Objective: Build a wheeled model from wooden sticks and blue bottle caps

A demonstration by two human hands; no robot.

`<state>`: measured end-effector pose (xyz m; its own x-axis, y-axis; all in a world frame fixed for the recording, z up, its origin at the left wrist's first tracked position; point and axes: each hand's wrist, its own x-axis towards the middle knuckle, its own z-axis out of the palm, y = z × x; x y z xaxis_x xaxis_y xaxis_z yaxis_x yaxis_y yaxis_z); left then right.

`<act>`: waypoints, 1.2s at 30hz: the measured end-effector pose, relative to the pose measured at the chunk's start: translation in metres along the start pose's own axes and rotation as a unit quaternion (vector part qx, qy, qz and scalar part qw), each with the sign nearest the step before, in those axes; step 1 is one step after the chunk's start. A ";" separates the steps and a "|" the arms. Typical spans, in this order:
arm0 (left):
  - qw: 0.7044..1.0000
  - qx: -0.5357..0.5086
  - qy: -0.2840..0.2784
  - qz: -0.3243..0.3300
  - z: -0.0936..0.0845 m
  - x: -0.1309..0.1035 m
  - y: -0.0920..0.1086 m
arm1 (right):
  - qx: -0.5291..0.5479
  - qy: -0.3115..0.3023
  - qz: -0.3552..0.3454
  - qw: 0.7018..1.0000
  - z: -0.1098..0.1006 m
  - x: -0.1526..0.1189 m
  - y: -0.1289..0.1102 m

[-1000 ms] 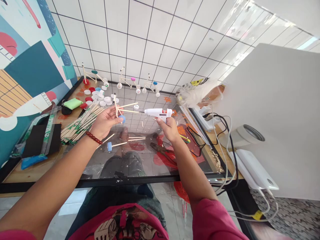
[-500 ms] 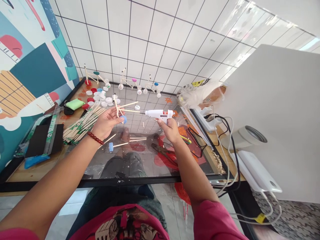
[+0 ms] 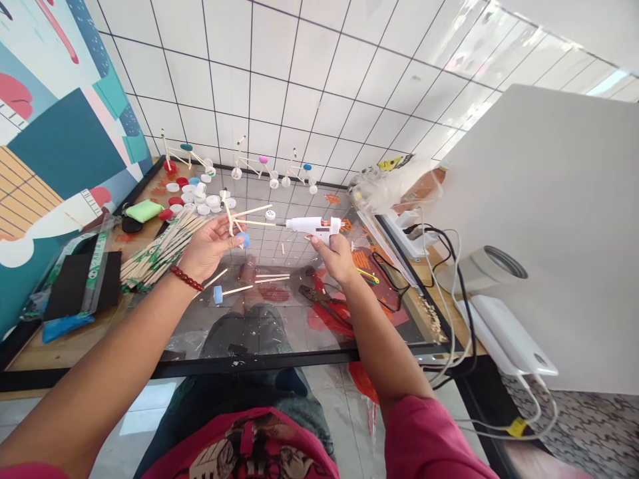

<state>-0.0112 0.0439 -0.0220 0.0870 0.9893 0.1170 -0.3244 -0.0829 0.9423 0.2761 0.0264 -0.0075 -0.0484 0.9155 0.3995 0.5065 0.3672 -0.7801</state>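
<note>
My left hand (image 3: 212, 245) pinches a small frame of wooden sticks (image 3: 252, 221) with a blue cap (image 3: 243, 239) at its lower part. Its long sticks point right. In my right hand (image 3: 335, 256) is a white glue gun (image 3: 312, 226), its nozzle at the end of the lower long stick. A white cap (image 3: 270, 215) lies just behind the sticks. Nearer me on the glossy table top lie a stick with a blue cap (image 3: 218, 295) on its end and two loose sticks (image 3: 272, 278).
Three small stick bicycles (image 3: 256, 166) stand along the back. Caps (image 3: 188, 193), a bundle of sticks (image 3: 160, 256) and a green item (image 3: 144, 211) lie left. Pliers (image 3: 324, 305), cables and a power strip (image 3: 407, 238) are at right.
The whole view has shifted slightly, so things appear a little further left. Both hands keep their grips, and the glue gun's nozzle is still at the stick's end.
</note>
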 end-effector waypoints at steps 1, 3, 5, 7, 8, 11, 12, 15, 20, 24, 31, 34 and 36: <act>1.000 -0.002 0.001 0.000 0.000 0.000 0.000 | 0.000 -0.002 0.001 1.000 0.000 0.000 0.000; 1.000 -0.003 0.004 -0.001 0.001 0.000 0.001 | 0.001 -0.010 0.003 1.000 -0.001 0.000 0.000; 1.000 -0.001 0.006 -0.002 0.001 0.000 0.001 | 0.002 -0.014 0.006 1.000 -0.001 0.000 0.000; 1.000 0.003 0.007 -0.003 0.001 0.000 0.001 | -0.001 -0.014 0.014 1.000 -0.001 -0.001 -0.001; 1.000 0.005 0.007 -0.004 0.001 0.000 0.001 | -0.003 -0.013 0.017 1.000 -0.001 -0.001 -0.002; 1.000 0.002 0.004 -0.004 0.001 0.000 0.000 | -0.005 -0.018 0.022 1.000 -0.002 -0.001 -0.003; 1.000 0.000 0.003 -0.004 0.001 0.000 0.000 | -0.002 -0.021 0.023 1.000 -0.002 -0.001 -0.003; 1.000 0.003 0.003 -0.005 0.002 -0.001 0.001 | 0.012 -0.027 0.024 0.999 -0.002 -0.002 -0.004; 1.000 -0.002 0.013 -0.014 0.003 -0.002 0.002 | 0.040 -0.022 0.018 0.999 0.001 -0.002 0.000; 0.999 -0.019 0.017 -0.024 0.004 -0.003 0.002 | 0.081 -0.002 0.017 0.997 0.003 -0.002 0.001; 0.999 -0.025 0.026 -0.026 0.007 -0.004 0.004 | 0.080 -0.008 0.025 0.996 0.002 -0.001 0.002; 0.999 -0.020 0.031 -0.021 0.006 -0.004 0.005 | 0.060 -0.012 0.028 0.998 0.001 -0.002 0.003; 0.999 -0.016 0.035 -0.019 0.006 -0.004 0.005 | 0.059 -0.022 0.025 0.998 -0.001 -0.003 0.003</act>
<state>-0.0076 0.0393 -0.0155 0.0335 0.9977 0.0585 -0.3515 -0.0430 0.9352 0.2784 0.0246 -0.0103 -0.0648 0.9388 0.3384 0.4052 0.3346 -0.8508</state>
